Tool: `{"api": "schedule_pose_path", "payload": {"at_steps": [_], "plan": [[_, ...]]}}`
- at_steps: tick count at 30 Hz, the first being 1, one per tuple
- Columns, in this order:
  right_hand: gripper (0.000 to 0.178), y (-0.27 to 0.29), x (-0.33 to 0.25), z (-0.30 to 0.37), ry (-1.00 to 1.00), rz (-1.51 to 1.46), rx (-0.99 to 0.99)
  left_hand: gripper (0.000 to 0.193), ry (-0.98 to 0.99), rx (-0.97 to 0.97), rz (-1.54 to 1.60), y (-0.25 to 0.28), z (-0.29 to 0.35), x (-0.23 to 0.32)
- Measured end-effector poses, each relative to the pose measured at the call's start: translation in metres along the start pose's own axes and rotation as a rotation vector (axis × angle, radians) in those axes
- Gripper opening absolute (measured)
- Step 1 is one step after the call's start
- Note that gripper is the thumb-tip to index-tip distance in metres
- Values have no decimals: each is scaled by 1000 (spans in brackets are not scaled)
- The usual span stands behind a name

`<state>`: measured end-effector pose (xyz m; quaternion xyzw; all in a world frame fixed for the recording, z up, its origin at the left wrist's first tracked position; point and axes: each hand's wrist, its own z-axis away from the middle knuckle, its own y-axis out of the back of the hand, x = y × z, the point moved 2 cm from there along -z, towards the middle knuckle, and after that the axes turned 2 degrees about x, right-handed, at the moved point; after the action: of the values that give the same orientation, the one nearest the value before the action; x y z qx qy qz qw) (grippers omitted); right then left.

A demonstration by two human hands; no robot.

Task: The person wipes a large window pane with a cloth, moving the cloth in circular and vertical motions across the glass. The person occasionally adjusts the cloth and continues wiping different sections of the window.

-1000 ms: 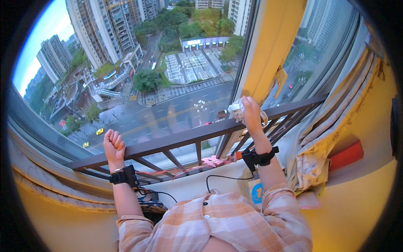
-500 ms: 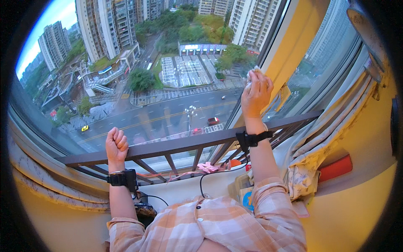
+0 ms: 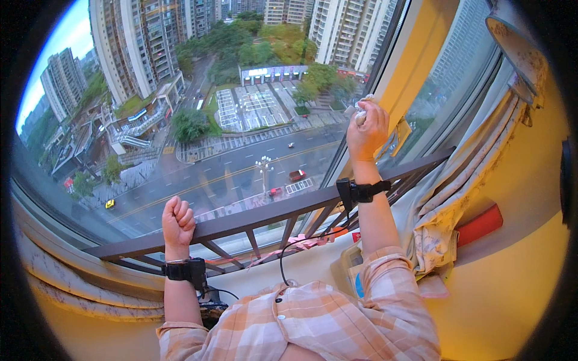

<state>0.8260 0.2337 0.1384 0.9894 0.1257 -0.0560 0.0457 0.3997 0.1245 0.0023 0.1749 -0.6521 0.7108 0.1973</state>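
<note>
My right hand (image 3: 368,135) is raised to the window glass (image 3: 313,141), close beside the upright window frame (image 3: 415,54). Its fingers are closed around a crumpled whitish cloth (image 3: 360,115), most of it hidden in the grip. My left hand (image 3: 179,224) makes a fist at the dark railing (image 3: 271,209), and no object shows in it. Whether that fist rests on the rail cannot be told. Each wrist wears a black strap with a small device.
Curtains (image 3: 463,180) hang at the right, with another bunched at the left. Below the railing lie a pink ribbon (image 3: 301,243), a black cable (image 3: 282,265) and a pale plastic box (image 3: 348,265). A red box (image 3: 480,225) stands behind the right curtain. Outside are a road and tall buildings.
The view has shifted a little. My left fist sits slightly further right and lower. My right hand, still gripping the cloth, has turned and bent slightly near the frame.
</note>
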Motion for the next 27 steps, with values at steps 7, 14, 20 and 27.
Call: {"api": "schedule_pose_path", "payload": {"at_steps": [7, 14, 20, 27], "plan": [[26, 17, -8, 83, -43, 40, -226, 38, 20, -37, -26, 2, -1, -1], [27, 2, -10, -18, 17, 43, 6, 38, 56, -65, -32, 4, -2, 0], [28, 3, -10, -2, -37, 38, -14, 40, 53, -84, -22, 4, -2, 0], [29, 23, -13, 63, 23, 23, -258, 40, 66, -67, -35, 2, -1, -1]]}}
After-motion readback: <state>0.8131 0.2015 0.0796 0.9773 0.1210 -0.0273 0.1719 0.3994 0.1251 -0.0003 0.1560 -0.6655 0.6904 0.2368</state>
